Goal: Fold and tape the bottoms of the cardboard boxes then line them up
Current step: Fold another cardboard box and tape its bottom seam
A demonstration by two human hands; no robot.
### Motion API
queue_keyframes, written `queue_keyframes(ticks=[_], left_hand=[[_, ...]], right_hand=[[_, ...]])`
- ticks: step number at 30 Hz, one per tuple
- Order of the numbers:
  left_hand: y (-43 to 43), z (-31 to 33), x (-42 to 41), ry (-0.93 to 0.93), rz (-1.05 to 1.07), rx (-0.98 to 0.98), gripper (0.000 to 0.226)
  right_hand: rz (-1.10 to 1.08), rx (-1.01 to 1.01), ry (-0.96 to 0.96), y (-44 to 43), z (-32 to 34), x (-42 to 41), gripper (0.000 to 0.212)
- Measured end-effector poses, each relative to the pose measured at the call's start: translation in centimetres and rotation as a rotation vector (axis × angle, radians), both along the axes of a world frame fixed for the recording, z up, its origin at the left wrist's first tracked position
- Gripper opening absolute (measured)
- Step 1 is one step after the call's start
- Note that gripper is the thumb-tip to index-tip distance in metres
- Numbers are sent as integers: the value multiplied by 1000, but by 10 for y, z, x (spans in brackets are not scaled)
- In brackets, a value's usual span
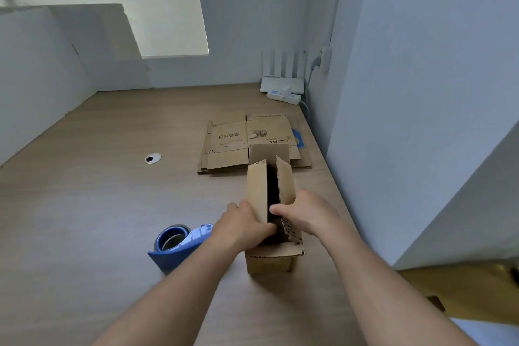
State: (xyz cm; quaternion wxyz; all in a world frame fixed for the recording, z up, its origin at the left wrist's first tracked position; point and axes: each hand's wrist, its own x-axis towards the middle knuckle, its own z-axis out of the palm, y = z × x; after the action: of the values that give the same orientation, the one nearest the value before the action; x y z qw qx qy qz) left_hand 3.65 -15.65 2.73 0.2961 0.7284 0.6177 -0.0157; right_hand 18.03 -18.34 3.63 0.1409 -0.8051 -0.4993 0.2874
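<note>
Pale wooden desk (112, 205) runs between white walls. A small cardboard box (266, 262) stands on it, directly under the fingers, its two long flaps raised with a dark gap between them. The left hand (244, 226) curls its fingers round the left flap. The right hand (306, 216) pinches the right flap, thumb inside the gap and fingers outside. Just left of the left fingers lies a blue tape dispenser (177, 241). Beyond the fingertips lies a stack of flattened cardboard (238, 143), with a router (282, 76) well beyond it.
</note>
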Motion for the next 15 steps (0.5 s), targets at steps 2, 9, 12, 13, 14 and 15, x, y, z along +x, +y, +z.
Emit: queue_keyframes(ticks=[2,9,12,13,14,15], left_hand=[[0,3,-2,0,3,26,41],[4,3,-18,-351,89,61,17],[-1,5,-17,-443,120,102,16],[-4,7,-16,-480,144,104,17],[-8,9,-16,-504,166,109,17],[-13,11,-15,-522,186,115,18]], right_hand=[[-41,-11,65,-3,-1,-1,27],[-226,185,-54,-17,0,5,41],[-202,300,-22,-26,9,3,37],[-179,333,-8,-29,13,4,28],[-162,355,-6,-32,18,5,19],[-144,378,-11,-35,23,6,17]])
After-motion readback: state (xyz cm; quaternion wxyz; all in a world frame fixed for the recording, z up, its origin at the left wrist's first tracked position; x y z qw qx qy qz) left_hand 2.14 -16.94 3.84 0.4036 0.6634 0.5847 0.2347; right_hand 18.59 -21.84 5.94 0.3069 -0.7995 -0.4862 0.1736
